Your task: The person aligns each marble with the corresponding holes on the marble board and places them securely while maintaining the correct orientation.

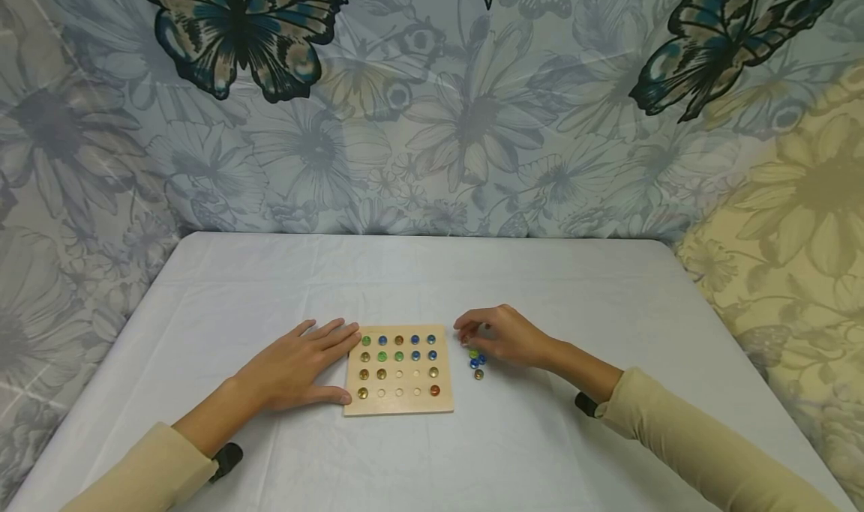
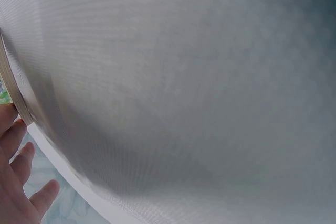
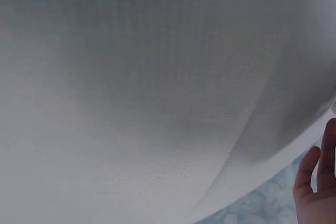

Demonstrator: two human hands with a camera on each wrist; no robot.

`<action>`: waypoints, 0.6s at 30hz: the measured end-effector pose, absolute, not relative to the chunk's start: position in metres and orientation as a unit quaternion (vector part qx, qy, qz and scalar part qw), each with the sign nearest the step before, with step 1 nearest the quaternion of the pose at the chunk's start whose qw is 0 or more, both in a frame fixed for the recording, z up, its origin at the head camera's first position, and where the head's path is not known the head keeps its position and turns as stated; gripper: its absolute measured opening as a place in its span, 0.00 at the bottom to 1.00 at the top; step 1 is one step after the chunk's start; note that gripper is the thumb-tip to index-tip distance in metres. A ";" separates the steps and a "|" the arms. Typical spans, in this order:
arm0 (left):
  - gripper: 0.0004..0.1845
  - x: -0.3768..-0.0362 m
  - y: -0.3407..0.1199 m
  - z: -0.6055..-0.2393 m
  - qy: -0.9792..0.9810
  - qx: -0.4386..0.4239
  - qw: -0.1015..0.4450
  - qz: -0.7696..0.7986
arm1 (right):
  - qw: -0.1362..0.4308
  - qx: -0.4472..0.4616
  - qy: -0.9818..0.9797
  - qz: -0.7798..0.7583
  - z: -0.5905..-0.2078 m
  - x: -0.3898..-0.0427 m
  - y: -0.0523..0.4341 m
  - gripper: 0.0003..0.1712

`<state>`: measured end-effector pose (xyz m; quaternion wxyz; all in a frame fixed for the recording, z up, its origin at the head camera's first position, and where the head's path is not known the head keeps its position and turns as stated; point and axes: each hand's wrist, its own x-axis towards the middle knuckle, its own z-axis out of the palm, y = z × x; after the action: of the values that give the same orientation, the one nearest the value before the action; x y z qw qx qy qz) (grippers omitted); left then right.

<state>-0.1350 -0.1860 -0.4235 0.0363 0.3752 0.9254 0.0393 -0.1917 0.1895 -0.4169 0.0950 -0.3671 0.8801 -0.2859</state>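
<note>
A square wooden board (image 1: 405, 405) lies on the white table, with marbles of blue, green, amber and red in most of its holes and several holes bare near its front. My left hand (image 1: 304, 366) lies flat against the board's left edge, fingers straight. In the left wrist view its fingers (image 2: 16, 182) touch the board's edge (image 2: 13, 93). My right hand (image 1: 466, 338) hovers just right of the board with curled fingers, its fingertips pinching a small marble. Under it lie a few loose marbles (image 1: 477, 360).
A white cloth (image 1: 432, 287) covers the table, and a floral butterfly drape (image 1: 432, 107) hangs behind and at both sides. Both wrist views are mostly filled with blurred white cloth (image 3: 157, 98).
</note>
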 end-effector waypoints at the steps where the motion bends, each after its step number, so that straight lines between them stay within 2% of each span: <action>1: 0.49 -0.135 -0.186 -0.423 0.925 0.375 0.036 0.040 | 0.094 -0.368 0.879 -0.287 -0.416 -0.191 0.189 0.16; 18: 0.49 -0.135 -0.186 -0.423 0.926 0.375 0.034 0.033 | 0.073 -0.407 0.857 -0.308 -0.412 -0.184 0.170 0.17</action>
<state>-0.1345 -0.1856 -0.4232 0.0344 0.3746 0.9259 0.0334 -0.1842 0.1695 -0.4123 0.0726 -0.4070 0.8569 -0.3078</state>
